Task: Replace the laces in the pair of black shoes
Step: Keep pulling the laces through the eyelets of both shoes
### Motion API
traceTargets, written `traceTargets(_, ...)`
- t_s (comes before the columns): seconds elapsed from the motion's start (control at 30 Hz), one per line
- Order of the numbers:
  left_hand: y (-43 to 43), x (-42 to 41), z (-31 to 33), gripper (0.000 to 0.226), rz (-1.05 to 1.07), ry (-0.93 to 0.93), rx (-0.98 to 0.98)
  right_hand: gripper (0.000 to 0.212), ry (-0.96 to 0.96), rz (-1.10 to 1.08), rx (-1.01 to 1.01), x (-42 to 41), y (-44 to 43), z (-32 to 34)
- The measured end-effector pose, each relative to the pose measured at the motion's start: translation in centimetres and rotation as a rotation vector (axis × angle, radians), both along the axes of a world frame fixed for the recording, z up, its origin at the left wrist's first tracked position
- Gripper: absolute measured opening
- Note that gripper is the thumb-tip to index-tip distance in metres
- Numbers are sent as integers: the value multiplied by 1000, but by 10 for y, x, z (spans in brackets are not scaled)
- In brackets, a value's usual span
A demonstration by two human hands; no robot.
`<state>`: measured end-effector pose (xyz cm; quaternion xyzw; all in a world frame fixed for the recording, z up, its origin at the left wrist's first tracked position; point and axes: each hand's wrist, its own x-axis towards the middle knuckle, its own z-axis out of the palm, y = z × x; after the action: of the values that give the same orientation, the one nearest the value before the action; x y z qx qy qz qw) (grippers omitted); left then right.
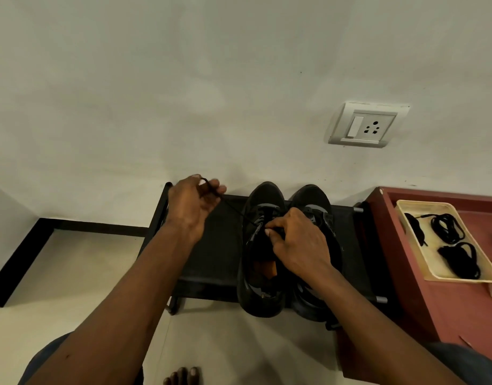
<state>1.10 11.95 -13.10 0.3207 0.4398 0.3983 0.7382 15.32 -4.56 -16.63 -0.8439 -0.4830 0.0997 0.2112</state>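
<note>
Two black shoes stand side by side on a low black rack (211, 245), toes toward the wall. My left hand (192, 207) is raised left of the left shoe (260, 276) and grips a black lace (233, 208) that runs taut down to that shoe's eyelets. My right hand (297, 240) sits over the left shoe's tongue and pinches the lace or upper at the eyelets. The right shoe (313, 201) is partly hidden behind my right hand and forearm.
A maroon table (433, 301) stands right of the rack, carrying a cream tray (406, 208) with bundles of black laces (447, 227). A wall socket (367, 125) is on the white wall behind. Pale tiled floor lies to the left and below.
</note>
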Motion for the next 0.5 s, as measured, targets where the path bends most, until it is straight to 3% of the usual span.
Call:
traceTargets(0.07, -9, 6, -2, 16, -118, 168, 127, 22, 23, -23, 32, 3, 1, 2)
traceTargets(0.17, -24, 13, -13, 25, -419, 717, 716, 19, 10, -40, 63, 7, 3, 3)
traceTargets(0.23, -33, 16, -16, 11, -598, 920, 927, 19, 7, -35, 64, 7, 3, 3)
traceTargets(0.33, -38, 21, -20, 11, -792, 1023, 939, 19, 13, -33, 72, 7, 1, 2)
traceTargets(0.5, -31, 23, -20, 5, -878, 1059, 924, 17, 9, -26, 97, 8, 0, 2)
